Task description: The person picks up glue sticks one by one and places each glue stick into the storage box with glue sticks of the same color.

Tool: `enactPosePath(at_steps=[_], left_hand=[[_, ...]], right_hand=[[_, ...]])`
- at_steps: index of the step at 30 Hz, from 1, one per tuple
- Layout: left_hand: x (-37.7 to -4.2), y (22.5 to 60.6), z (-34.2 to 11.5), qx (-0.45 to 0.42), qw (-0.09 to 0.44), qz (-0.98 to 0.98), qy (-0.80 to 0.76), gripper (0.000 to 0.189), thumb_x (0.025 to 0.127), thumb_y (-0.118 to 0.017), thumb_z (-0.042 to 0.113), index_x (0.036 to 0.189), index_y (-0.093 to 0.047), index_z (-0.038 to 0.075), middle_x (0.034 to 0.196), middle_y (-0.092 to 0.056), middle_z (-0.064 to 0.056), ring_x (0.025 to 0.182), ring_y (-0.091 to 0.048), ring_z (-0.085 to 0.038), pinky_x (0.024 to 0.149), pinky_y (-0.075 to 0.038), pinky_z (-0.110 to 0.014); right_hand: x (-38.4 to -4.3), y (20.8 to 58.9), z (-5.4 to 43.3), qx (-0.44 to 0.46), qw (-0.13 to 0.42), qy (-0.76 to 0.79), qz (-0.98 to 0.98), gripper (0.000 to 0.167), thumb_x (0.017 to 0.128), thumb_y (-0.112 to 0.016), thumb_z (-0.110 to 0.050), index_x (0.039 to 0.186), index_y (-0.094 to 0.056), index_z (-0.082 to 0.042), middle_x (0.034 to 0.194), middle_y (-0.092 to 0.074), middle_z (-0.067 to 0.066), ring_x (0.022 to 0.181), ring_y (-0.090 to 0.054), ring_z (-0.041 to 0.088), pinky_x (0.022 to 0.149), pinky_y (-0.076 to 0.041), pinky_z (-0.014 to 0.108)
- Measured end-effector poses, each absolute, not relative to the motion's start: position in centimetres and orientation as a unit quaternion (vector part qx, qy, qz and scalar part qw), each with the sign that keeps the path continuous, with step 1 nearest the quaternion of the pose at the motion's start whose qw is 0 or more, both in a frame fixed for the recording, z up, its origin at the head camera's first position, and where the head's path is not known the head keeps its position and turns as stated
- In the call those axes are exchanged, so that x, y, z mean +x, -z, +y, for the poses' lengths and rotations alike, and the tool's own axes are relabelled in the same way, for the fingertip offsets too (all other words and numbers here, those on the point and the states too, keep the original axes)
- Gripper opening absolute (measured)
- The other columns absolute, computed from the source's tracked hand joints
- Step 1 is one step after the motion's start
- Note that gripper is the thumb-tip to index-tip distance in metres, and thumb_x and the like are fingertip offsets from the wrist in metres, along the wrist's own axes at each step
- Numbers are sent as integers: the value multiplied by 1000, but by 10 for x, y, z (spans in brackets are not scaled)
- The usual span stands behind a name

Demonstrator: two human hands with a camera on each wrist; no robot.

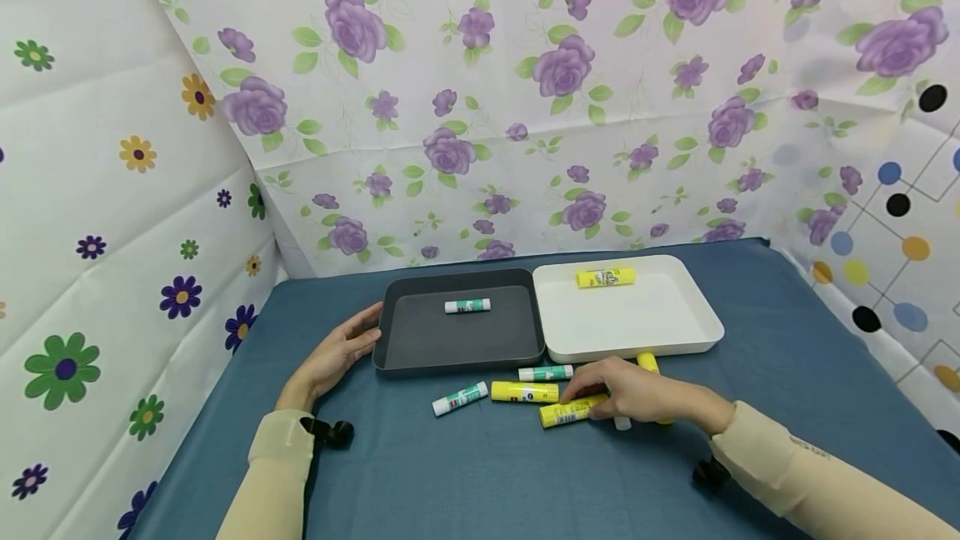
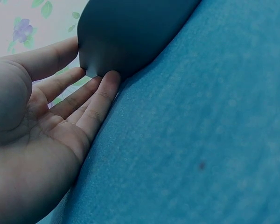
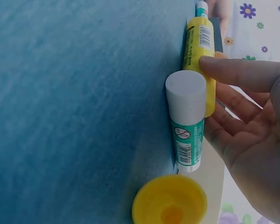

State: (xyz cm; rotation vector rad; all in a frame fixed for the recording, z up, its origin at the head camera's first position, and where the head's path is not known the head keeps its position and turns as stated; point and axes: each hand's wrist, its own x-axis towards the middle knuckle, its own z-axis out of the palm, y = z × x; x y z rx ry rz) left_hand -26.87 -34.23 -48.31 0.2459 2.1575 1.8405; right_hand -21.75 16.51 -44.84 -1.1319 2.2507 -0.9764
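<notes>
Lower centre, the right hand (image 1: 628, 390) pinches a yellow tube's (image 1: 562, 413) right end. The relaxed left hand (image 1: 335, 358) touches a dark-grey rectangular tray (image 1: 457, 344).

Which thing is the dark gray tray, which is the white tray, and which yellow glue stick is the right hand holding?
Dark gray tray (image 1: 457, 344): head view, on its bare floor.
White tray (image 1: 630, 319): head view, on its bare floor.
Yellow glue stick (image 1: 566, 413): head view, on its side.

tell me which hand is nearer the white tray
Right: the right hand is just in front of the white tray; the left hand is across the dark tray from it.
</notes>
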Motion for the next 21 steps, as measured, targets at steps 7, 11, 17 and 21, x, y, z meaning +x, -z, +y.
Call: enactPosePath(at_steps=[7, 11, 17, 21], left_hand=[[-268, 483, -342, 86, 148, 750, -638, 67, 111, -53, 20, 169, -19, 16, 172, -14, -15, 157, -17, -38, 127, -20, -60], [-268, 483, -343, 81, 149, 752, -637, 67, 111, -53, 20, 169, -19, 18, 172, -16, -14, 157, -18, -37, 127, -21, -58], [-269, 485, -342, 81, 148, 752, -638, 67, 111, -55, 22, 169, -21, 20, 172, -17, -13, 157, -18, -37, 127, -20, -59], [-269, 485, -343, 86, 147, 752, -636, 68, 111, -55, 23, 169, -20, 20, 172, -17, -13, 157, -18, -37, 127, -20, -60]], right_hand=[[-223, 444, 169, -403, 219, 387, 800, 34, 96, -76, -11, 128, -76, -20, 123, -71, -5, 107, -66, 12, 94, -59, 34], [-224, 435, 171, -397, 228, 407, 791, 34, 97, -74, -13, 130, -75, -21, 124, -71, -3, 105, -67, 16, 93, -59, 36], [-226, 425, 175, -384, 236, 432, 781, 33, 100, -71, -12, 132, -74, -19, 128, -70, 0, 109, -67, 20, 96, -59, 37], [-228, 422, 178, -378, 236, 440, 779, 34, 101, -70, -13, 135, -72, -17, 130, -69, 2, 110, -67, 22, 96, -58, 39]])
